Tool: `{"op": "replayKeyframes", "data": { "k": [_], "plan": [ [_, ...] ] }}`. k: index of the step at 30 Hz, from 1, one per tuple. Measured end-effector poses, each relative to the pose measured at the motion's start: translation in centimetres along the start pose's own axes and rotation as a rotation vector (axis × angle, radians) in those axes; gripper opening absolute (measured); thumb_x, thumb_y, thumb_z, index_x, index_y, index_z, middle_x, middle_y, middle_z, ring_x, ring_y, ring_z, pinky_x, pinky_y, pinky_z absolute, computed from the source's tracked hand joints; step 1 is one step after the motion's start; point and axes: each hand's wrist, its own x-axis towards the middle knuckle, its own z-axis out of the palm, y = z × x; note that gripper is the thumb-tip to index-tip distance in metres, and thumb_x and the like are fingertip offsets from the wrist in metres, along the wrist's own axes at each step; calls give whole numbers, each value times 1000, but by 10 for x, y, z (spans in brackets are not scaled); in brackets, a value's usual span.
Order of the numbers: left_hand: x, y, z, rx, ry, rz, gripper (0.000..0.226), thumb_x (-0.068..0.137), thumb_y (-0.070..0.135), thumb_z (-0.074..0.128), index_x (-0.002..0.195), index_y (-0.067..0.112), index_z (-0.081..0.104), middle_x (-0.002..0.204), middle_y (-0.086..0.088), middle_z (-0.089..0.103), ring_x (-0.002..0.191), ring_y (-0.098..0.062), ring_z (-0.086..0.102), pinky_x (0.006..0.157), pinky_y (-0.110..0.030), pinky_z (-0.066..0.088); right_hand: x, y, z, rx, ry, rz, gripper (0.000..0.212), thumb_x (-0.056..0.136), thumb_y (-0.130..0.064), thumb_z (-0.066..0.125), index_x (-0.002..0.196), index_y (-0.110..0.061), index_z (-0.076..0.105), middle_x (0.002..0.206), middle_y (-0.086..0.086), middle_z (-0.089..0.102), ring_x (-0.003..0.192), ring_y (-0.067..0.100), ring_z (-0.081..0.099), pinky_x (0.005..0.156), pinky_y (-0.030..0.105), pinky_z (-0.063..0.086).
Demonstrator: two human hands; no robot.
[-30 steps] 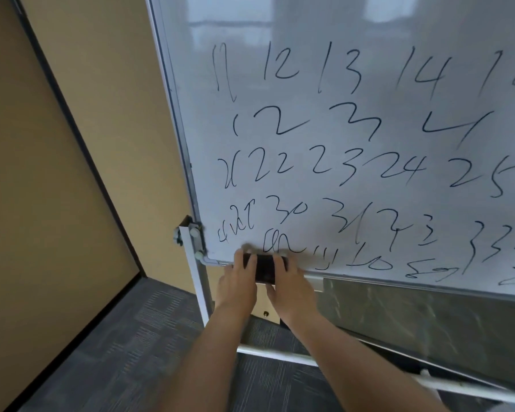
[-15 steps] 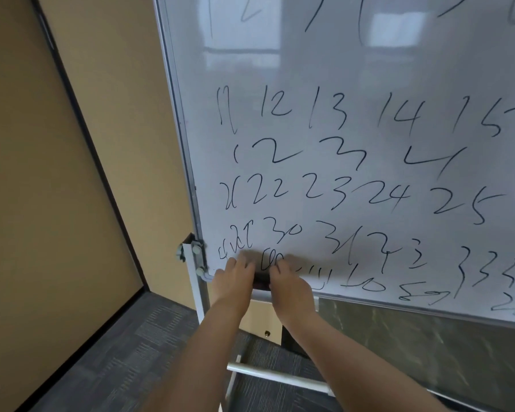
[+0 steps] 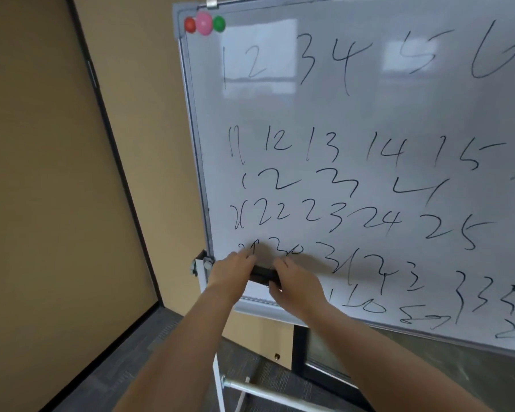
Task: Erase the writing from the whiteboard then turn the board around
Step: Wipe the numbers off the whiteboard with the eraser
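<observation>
A large whiteboard (image 3: 369,108) on a wheeled stand fills the right side, covered in rows of handwritten black numbers. A black eraser (image 3: 263,275) is pressed flat against the board's lower left corner. My left hand (image 3: 231,273) grips its left end and my right hand (image 3: 298,285) grips its right end. A small patch under and below the eraser is wiped white. My hands hide most of the eraser.
Three round magnets (image 3: 204,23), red, pink and green, sit at the board's top left corner. A metal pivot bracket (image 3: 202,264) holds the board to the white stand leg (image 3: 217,379). A tan wall (image 3: 57,173) stands at left over grey carpet (image 3: 131,361).
Both hands have slid the eraser upward from the bottom edge, wiping off the lowest writing at the left corner. The view has tilted up, showing the board's top row and magnets.
</observation>
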Motion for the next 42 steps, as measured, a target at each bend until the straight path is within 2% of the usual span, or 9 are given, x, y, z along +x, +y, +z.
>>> {"op": "replayKeyframes", "data": {
  "k": [10, 14, 16, 21, 24, 28, 31, 35, 42],
  "plan": [
    [1, -29, -27, -11, 201, 17, 30, 95, 1, 50, 123, 11, 51, 121, -3, 48, 103, -22, 52, 60, -28, 35, 32, -19, -24, 233, 26, -72, 27, 98, -38, 50, 111, -15, 52, 97, 2, 61, 81, 21, 56, 64, 32, 42],
    [1, -37, -57, -15, 358, 158, 43, 52, -17, 77, 86, 4, 60, 85, -10, 58, 65, -28, 60, 39, -23, 26, 47, -28, -44, 298, 39, -115, 25, 97, -37, 52, 109, -15, 49, 91, -1, 59, 77, 19, 53, 63, 34, 43],
    [3, -42, -70, 8, 424, 176, 56, 40, -17, 81, 84, 7, 55, 81, -8, 60, 60, -24, 58, 37, -18, 22, 55, -31, -55, 343, 66, -125, 25, 95, -36, 54, 107, -15, 47, 87, -4, 55, 76, 20, 55, 65, 37, 47],
    [8, -51, -96, 61, 558, 190, 62, 45, -10, 79, 97, 10, 51, 95, -7, 64, 74, -25, 64, 46, -21, 40, 72, -38, -81, 364, 172, -187, 32, 89, -34, 62, 111, -16, 48, 106, -1, 53, 93, 19, 53, 74, 40, 50],
    [17, -56, -115, 156, 612, 154, 69, 52, -1, 80, 112, 14, 50, 114, -7, 63, 96, -27, 63, 70, -39, 54, 82, -42, -93, 200, 361, -264, 42, 87, -34, 63, 122, -12, 50, 116, 5, 51, 107, 25, 50, 77, 42, 51],
    [30, -53, -140, 285, 614, 95, 87, 54, 12, 83, 131, 13, 41, 127, -5, 58, 113, -26, 53, 91, -48, 48, 99, -48, -110, 99, 569, -392, 47, 77, -19, 75, 117, -3, 56, 113, 13, 56, 99, 34, 56, 81, 44, 53],
    [41, -59, -156, 398, 624, 102, 109, 52, 42, 91, 141, 10, 35, 139, -7, 54, 127, -27, 50, 102, -55, 43, 107, -47, -126, -5, 692, -430, 51, 68, -14, 81, 113, -3, 59, 110, 13, 58, 97, 29, 56, 83, 40, 54],
    [56, -82, -192, 620, 723, 260, 107, 71, 70, 59, 152, 14, 21, 158, -8, 33, 143, -28, 34, 116, -58, 16, 118, -36, -149, -157, 792, -446, 59, 65, -16, 83, 118, -5, 61, 113, 14, 59, 98, 29, 55, 83, 39, 51],
    [95, -117, -249, 609, 860, 151, 64, 88, 29, 43, 149, 13, 40, 158, -12, 31, 146, -30, 28, 115, -58, 18, 145, -36, -190, -282, 945, -410, 55, 66, -10, 82, 117, 1, 64, 114, 22, 62, 94, 39, 62, 77, 43, 53]
  ]
}}
